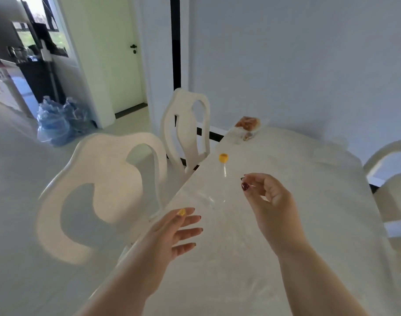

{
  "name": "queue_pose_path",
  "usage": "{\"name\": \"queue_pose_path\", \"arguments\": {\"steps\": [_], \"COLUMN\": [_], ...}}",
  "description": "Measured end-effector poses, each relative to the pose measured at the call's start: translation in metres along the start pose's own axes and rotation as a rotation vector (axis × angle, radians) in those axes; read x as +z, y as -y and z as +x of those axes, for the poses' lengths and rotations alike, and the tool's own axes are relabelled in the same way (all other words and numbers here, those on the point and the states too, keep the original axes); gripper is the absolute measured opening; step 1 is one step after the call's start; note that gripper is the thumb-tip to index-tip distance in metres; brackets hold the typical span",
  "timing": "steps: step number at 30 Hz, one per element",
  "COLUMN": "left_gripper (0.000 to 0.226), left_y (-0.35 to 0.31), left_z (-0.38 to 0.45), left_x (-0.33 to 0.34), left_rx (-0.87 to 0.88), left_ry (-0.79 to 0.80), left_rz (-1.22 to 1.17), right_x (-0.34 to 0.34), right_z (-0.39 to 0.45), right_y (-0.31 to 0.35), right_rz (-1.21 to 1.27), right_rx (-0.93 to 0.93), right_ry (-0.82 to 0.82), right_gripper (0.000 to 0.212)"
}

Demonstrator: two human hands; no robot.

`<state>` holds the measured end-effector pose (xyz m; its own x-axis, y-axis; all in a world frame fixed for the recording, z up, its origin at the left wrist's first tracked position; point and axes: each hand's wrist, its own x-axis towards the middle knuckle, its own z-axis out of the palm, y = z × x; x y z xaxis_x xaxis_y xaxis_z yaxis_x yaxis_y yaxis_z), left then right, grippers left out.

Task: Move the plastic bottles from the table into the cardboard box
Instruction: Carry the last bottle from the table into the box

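Bottle: a clear plastic bottle with a yellow cap (220, 179) lies on its side on the table, near the left edge. The cap points to the far end. The see-through body is very hard to see against the pale top.
Left hand: the left hand (172, 233) is just near the bottle's bottom end, fingers spread wide, holding nothing. One nail is yellow.
Right hand: the right hand (265, 195) is to the right of the bottle, fingers curled loosely, thumb and first finger close together. It holds nothing that I can see. It does not touch the bottle.
Box: no cardboard box shows in this view, so I cannot tell where it is.
What could go wrong: the bottle is round and light, so a bump could make it roll off the left edge onto the floor. A hard squeeze could crush it. It is easy to miss because it is so clear.
Table: a long white glossy table (286, 224) with some food (248, 124) at the far end.
Room: white carved chairs (99, 190) stand on the left, a full blue plastic bag (56, 124) sits on the floor by a white door (124, 65).
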<state>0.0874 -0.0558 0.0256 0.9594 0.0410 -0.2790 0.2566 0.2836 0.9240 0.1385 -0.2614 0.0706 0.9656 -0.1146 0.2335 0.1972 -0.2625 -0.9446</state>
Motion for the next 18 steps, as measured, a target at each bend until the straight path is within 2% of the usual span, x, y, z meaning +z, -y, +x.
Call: {"name": "queue_pose_path", "arguments": {"steps": [2, 6, 11, 13, 18], "left_gripper": [0.052, 0.043, 0.053, 0.056, 0.064], "left_y": [0.006, 0.023, 0.041, 0.045, 0.053], "left_z": [0.028, 0.076, 0.121, 0.134, 0.155], "left_x": [0.003, 0.008, 0.016, 0.019, 0.023], "left_rx": [-0.104, -0.27, -0.395, -0.426, -0.458], "left_ry": [0.0, -0.017, -0.004, -0.005, -0.017], "left_rz": [-0.062, -0.142, -0.23, -0.294, -0.453], "right_x": [0.011, 0.034, 0.063, 0.07, 0.078], "right_z": [0.03, 0.081, 0.13, 0.14, 0.153], "right_y": [-0.016, -0.047, -0.083, -0.091, -0.108], "right_rz": [-0.049, -0.172, -0.288, -0.319, -0.337], "right_rx": [0.008, 0.028, 0.033, 0.038, 0.017], "right_ry": [0.011, 0.048, 0.087, 0.099, 0.091], "right_gripper": [0.015, 0.035, 0.051, 0.05, 0.03]}}
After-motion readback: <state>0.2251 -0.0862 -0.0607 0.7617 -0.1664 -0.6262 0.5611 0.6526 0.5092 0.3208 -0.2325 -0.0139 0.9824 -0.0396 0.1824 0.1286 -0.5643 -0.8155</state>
